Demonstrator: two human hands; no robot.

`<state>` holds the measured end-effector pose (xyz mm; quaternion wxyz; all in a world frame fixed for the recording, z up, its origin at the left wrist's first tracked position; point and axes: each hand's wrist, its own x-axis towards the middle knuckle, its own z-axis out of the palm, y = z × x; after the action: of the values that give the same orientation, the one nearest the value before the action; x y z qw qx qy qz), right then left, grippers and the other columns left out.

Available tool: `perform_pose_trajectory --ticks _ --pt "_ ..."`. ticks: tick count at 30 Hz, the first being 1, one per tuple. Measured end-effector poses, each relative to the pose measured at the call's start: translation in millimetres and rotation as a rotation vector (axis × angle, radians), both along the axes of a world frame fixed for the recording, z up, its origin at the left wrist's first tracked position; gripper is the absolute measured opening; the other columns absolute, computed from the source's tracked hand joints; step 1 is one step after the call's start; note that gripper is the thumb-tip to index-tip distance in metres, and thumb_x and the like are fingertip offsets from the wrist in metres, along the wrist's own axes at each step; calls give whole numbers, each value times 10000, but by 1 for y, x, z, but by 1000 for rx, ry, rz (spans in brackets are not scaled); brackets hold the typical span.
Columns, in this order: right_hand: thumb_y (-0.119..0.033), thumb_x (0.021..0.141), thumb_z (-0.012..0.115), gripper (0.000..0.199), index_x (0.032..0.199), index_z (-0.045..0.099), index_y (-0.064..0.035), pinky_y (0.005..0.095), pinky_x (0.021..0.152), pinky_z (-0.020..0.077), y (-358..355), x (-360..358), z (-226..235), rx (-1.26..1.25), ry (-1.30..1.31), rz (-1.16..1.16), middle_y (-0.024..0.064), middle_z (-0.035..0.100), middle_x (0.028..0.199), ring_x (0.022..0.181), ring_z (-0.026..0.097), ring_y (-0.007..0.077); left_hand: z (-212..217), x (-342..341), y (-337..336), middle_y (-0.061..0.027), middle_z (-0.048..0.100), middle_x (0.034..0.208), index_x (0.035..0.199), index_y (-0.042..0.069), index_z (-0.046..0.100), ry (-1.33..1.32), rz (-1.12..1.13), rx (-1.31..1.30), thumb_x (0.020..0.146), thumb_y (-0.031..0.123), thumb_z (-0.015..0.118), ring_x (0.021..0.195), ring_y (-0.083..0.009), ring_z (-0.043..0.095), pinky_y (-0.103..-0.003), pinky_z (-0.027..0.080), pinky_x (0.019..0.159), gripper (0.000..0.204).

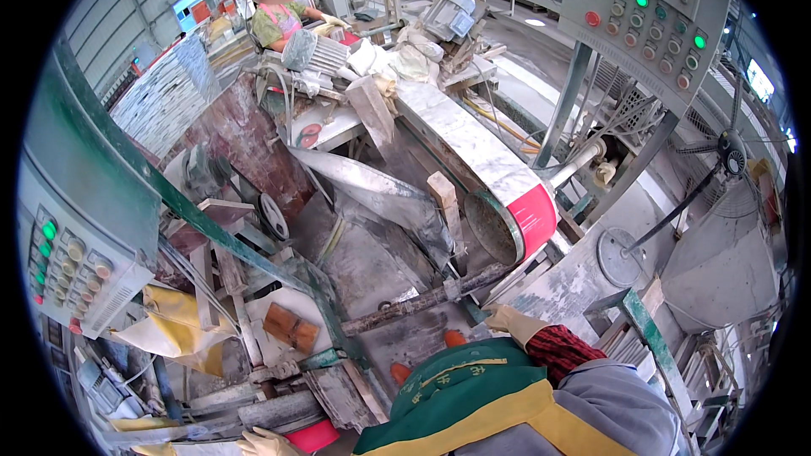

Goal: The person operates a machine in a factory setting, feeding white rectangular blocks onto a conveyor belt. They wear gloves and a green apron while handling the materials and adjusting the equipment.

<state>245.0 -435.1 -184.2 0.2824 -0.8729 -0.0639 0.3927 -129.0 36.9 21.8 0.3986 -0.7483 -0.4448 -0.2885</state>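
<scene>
Head view: person in green-and-yellow apron (460,397) stands at a dusty belt machine.
Right hand (511,321): gloved, arm bent, resting near the grimy grey metal bar (422,300); grasp cannot be told.
Left hand (266,442): gloved, low at the frame edge beside a red flat piece (311,437); grasp cannot be told.

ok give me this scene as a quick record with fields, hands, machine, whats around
place: stone workshop, dusty machines
left hand: gloved, at the lower edge by a red thing; grip cannot be told
right hand: gloved, resting at the end of a grimy metal bar
machine: belt running round a red-rimmed wheel
panels: button panel at left, another top right
other: a person at the far bench
</scene>
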Motion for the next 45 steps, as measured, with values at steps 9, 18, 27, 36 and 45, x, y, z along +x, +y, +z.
perform_pose_trajectory --ticks 9,18,27,36,45 --pt "-209 734 545 588 1315 505 -127 303 642 536 1 -7 2 -5 -62 66 141 693 841 664 666 203 2 7 -9 -246 614 929 934 19 614 19 -2 47 827 237 645 875 -436 580 -553 460 784 245" --pt "-243 709 573 602 1299 520 -130 327 687 535 0 -10 -7 -26 -123 171 168 686 884 728 672 224 -2 7 -7 -239 612 946 949 8 617 -7 22 7 836 273 629 888 -427 578 -529 466 792 289" --pt "-237 740 562 567 1293 521 -120 333 740 517 21 7 -1 -42 -46 226 158 678 930 801 661 236 40 -17 14 -218 474 1289 1328 13 409 -584 451 -828 743 236 697 1189 -371 454 -432 362 1023 689" --pt "-192 796 558 518 1295 507 -65 309 625 527 45 -12 7 205 165 44 116 683 838 676 647 188 -39 -41 0 -220 458 1310 1326 -4 406 -312 88 -538 735 190 694 1202 -362 448 -422 358 1030 685" --pt "-142 854 545 473 1316 487 -59 295 585 515 90 8 8 590 70 -57 125 660 825 647 611 156 -22 119 -94 -153 472 1323 1341 7 410 -1008 -536 -1357 647 -112 604 1263 -274 407 -367 257 1093 730"
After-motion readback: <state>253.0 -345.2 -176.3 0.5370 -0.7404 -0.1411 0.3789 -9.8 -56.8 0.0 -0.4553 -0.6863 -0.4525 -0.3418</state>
